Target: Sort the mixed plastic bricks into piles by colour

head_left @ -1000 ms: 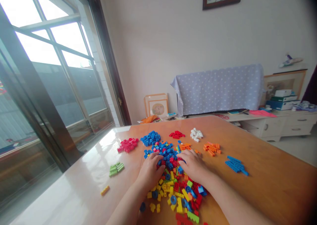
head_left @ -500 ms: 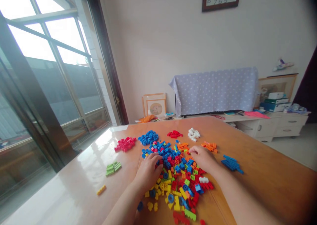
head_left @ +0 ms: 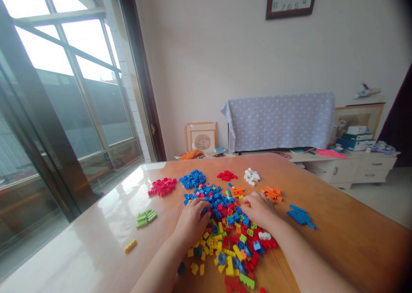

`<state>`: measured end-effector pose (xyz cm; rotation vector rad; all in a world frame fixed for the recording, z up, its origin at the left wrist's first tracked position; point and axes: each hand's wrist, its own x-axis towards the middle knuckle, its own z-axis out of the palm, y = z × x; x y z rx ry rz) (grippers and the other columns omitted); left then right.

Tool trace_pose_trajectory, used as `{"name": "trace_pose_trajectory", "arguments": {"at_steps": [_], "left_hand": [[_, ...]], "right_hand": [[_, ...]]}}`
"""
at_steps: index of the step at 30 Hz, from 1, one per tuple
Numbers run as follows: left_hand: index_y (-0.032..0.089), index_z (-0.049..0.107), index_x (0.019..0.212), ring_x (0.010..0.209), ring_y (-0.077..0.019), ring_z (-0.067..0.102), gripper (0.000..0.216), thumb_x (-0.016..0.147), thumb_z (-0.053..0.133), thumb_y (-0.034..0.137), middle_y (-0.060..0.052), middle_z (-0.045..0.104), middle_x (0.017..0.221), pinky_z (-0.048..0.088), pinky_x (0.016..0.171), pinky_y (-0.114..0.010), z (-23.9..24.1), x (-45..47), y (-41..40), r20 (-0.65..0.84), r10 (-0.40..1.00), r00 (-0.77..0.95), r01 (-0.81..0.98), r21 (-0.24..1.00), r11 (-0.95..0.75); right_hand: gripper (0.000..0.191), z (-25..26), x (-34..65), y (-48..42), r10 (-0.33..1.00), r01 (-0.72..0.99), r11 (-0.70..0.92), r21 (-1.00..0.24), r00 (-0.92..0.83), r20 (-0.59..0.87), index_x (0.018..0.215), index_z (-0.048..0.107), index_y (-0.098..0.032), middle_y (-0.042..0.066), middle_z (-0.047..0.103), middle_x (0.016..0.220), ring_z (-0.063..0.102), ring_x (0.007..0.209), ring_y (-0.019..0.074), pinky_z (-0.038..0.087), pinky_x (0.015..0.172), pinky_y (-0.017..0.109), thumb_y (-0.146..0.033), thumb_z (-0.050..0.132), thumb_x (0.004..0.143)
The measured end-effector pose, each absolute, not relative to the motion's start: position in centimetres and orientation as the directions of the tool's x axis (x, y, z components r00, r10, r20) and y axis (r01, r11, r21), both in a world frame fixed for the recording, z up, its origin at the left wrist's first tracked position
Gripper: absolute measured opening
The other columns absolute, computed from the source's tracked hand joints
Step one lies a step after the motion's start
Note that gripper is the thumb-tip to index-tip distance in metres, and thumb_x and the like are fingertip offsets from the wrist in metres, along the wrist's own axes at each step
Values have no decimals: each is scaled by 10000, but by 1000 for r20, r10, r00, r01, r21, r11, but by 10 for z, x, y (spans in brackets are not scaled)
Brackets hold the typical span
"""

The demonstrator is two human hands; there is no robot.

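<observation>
The mixed pile (head_left: 226,241) of bricks lies on the table (head_left: 347,241), between and in front of the two hands. The left hand (head_left: 190,219) rests at its left edge, fingers curled over blue and red bricks; whether they grip one cannot be told. The right hand (head_left: 261,209) is at its right side, thumb and fingers bent close together near orange bricks, and any brick between them is hidden. A white brick (head_left: 264,236) lies just beside the right wrist. Around the pile sit sorted groups: green bricks (head_left: 146,218) and a single yellow brick (head_left: 130,245) on the left, pink bricks (head_left: 162,187), a blue heap (head_left: 192,179), red bricks (head_left: 227,175) and white bricks (head_left: 251,176) beyond, orange bricks (head_left: 272,193) and long blue bricks (head_left: 301,216) on the right. Behind the table, a dotted cloth (head_left: 278,123) hangs above a white cabinet (head_left: 360,168).
</observation>
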<state>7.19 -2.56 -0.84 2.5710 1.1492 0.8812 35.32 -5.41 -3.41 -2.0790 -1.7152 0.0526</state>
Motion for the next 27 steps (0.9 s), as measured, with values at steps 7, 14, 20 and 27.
{"name": "trace_pose_trajectory", "arguments": {"at_steps": [7, 14, 20, 27], "left_hand": [[268, 705, 1116, 1132, -262, 622, 245, 937, 539, 294, -89, 657, 1229, 501, 999, -425, -11, 71, -24, 464, 711, 528, 604, 383, -698], [250, 697, 1123, 1136, -264, 626, 249, 940, 535, 298, -97, 663, 1220, 511, 986, -411, -7, 71, -25, 470, 715, 518, 594, 403, -696], [266, 700, 1134, 1122, -270, 625, 259, 944, 526, 299, -88, 672, 1210, 508, 981, -420, -3, 73, -30, 448, 719, 531, 608, 390, -692], [274, 714, 1133, 1125, -269, 622, 266, 942, 531, 297, -90, 683, 1194, 506, 986, -419, 0, 73, -32, 457, 705, 543, 600, 376, -706]], "right_hand": [[154, -29, 347, -56, 954, 900, -104, -424, 211, 214, 703, 740, -246, 42, 673, 902, 555, 931, 217, 337, 747, 286, -293, 611, 773], [227, -34, 366, -52, 939, 863, -151, -482, 277, 203, 891, 738, -253, 22, 703, 946, 596, 887, 175, 364, 681, 239, -268, 516, 850], [162, -29, 363, -57, 939, 887, -174, -429, 280, 199, 774, 740, -259, 37, 679, 923, 567, 930, 212, 344, 733, 277, -296, 585, 804], [162, -27, 350, -58, 938, 891, -179, -418, 282, 202, 650, 715, -234, 56, 666, 841, 544, 892, 232, 312, 719, 308, -306, 625, 764]]}}
